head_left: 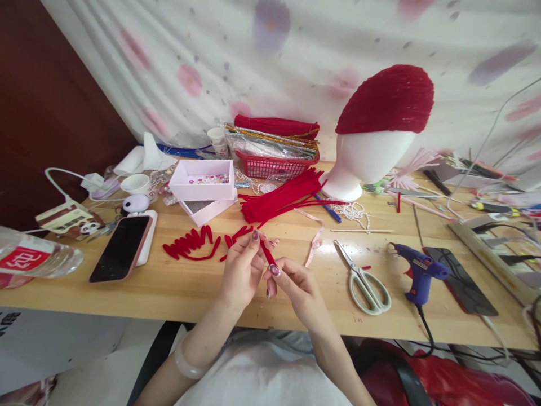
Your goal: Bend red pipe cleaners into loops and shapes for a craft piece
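Between my two hands is a short red fuzzy strip [267,252], held over the table's front part. My left hand [244,264] pinches its upper end, and my right hand [293,281] pinches the lower end near the thumb. Just behind my hands lies a bundle of long red fuzzy stems [281,197]. Left of my left hand are several bent red pieces [190,243] in a row, with a few more partly hidden by that hand. Scissors [367,285] with pale green handles rest to the right of my right hand.
A blue glue gun [422,272] and a dark phone [462,282] lie at the right. Behind stands a white mannequin head [367,160] with a red cap [389,101]. White boxes [202,189], a red basket [276,164], another phone [121,248] and a bottle [38,256] are further left.
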Demonstrator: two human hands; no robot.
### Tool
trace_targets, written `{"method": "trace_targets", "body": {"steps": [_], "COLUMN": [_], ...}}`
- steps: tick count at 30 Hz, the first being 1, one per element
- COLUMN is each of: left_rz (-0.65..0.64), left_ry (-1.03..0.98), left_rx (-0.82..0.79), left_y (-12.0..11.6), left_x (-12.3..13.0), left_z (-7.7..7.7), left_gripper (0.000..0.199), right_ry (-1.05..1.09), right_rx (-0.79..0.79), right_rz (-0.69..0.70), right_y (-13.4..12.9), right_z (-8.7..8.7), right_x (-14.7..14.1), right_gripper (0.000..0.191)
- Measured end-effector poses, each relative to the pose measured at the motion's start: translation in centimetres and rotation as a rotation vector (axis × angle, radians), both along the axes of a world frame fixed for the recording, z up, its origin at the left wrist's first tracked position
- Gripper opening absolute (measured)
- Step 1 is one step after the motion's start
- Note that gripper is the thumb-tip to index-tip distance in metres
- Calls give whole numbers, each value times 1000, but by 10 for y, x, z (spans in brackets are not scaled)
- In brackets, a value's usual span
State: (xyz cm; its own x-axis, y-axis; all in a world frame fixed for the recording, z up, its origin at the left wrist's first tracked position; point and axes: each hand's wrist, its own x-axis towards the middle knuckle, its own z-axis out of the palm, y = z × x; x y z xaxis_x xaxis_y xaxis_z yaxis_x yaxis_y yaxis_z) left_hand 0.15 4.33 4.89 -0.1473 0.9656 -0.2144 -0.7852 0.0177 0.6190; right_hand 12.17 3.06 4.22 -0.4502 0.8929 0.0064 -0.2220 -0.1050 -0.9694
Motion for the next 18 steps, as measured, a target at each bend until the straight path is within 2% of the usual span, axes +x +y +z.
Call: {"method": "trace_targets", "body": {"steps": [7, 10, 14, 16, 18], "left_rz": [-33, -54, -6, 18, 40], "left_ry": [19, 14, 36, 141, 443], "left_rx": [1, 29, 73, 119, 237], "left_y": [-1, -1, -1, -3, -6], "left_x": [-2, -3, -4, -8, -18], "left_z": [-6, -7, -13, -16, -17], "left_gripper": [22, 24, 23, 18, 14], "right_ry": [-18, 2, 64, 78, 57], "right_rx": [41, 21, -45, -71, -75], "right_rz": [-67, -83, -68, -51, -24], "right_y": [-2, -2, -3, -4, -4], "right_z": [-3, -6, -13, -15, -14], "right_x": [-6, -5, -6, -5, -4], "right_gripper": [32, 31, 26, 26, 26]}}
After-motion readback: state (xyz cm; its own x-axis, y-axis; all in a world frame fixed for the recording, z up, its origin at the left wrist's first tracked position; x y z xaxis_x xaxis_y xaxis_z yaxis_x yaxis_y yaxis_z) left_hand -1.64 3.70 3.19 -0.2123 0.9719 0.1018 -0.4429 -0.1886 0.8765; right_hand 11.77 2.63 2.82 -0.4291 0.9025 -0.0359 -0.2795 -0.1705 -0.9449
